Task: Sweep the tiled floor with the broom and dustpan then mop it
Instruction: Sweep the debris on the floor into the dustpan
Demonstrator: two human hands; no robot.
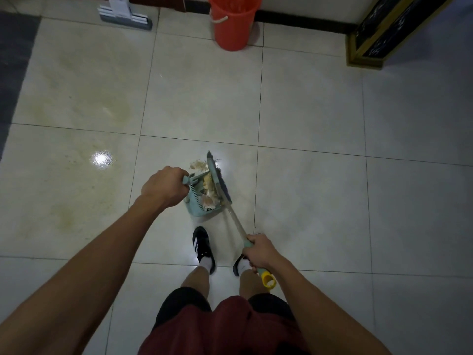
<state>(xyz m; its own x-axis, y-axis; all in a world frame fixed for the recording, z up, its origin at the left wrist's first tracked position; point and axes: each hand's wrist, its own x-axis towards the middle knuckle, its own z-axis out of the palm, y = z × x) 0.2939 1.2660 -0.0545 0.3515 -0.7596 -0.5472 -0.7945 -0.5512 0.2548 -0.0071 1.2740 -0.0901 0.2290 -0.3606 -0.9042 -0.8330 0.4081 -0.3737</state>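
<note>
A pale teal dustpan [195, 210] stands on the white tiled floor [320, 119] in front of my feet, holding crumpled scraps and debris. My left hand [163, 187] grips the top of its upright handle. My right hand [258, 252] is wrapped round the broom's handle near its yellow end cap. The broom [220, 181] has its head pressed at the dustpan's mouth. A small patch of tan dust [198, 164] lies on the tile just beyond the pan. A grey flat mop head [125, 16] rests on the floor at the far left.
An orange bucket [234, 24] stands by the far wall. A dark cabinet with a gold-trimmed base [368, 51] fills the far right corner. Dark tiles [15, 60] border the left edge. Yellowish stains mark the left tiles. My shoes [203, 245] stand just behind the dustpan.
</note>
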